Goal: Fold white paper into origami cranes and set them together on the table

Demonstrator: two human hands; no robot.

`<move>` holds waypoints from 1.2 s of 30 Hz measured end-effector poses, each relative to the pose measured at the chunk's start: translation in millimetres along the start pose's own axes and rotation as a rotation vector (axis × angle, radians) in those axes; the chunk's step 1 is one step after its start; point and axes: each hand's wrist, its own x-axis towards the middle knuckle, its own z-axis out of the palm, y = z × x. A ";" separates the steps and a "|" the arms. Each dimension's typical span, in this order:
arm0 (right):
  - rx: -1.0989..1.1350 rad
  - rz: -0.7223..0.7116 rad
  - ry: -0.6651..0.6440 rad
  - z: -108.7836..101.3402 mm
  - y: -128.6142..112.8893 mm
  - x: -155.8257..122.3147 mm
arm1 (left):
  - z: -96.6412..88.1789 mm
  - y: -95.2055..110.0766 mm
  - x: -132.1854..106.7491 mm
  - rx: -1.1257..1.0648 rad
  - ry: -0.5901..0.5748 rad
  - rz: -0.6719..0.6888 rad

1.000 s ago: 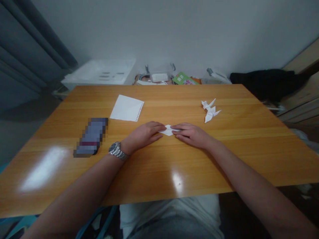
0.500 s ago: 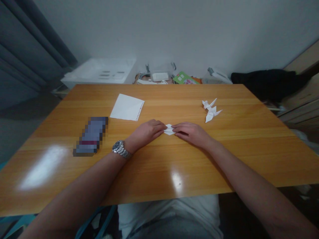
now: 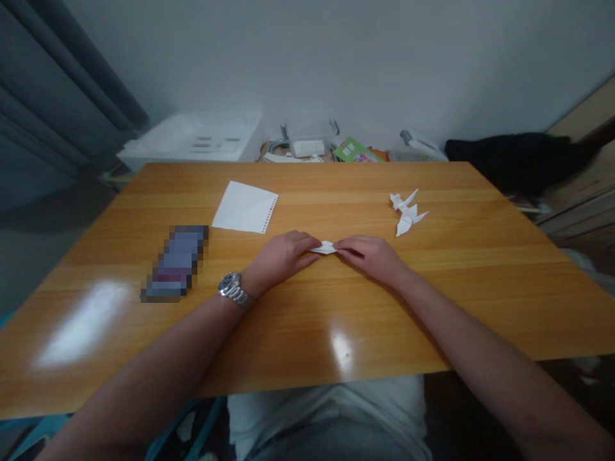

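Note:
Between my hands, a small folded white paper [image 3: 327,248] lies low over the middle of the wooden table. It looks like a narrow, pointed diamond. The fingers of my left hand [image 3: 289,253] pinch its left end, and a metal watch [image 3: 234,289] sits on that wrist. Its right end is pinched by the thumb and fingers of my right hand [image 3: 366,255]. My fingertips cover both ends of the paper, so only its middle shows.
Folded paper cranes [image 3: 407,213] lie at the right, beyond my right hand. A white sheet [image 3: 246,206] with a perforated edge rests at the far left of the table [image 3: 394,326]. Nearer on the left is a pixelated phone-like object [image 3: 175,264]. A white tray [image 3: 192,137] stands behind the table.
The folded paper shows a narrower shape between my fingers than before, its front part folded or tilted up. Both hands have stayed almost in place.

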 end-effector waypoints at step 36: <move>-0.043 0.236 0.079 8.5 -7.3 3.8 | -0.5 14.4 1.0 0.082 0.015 0.202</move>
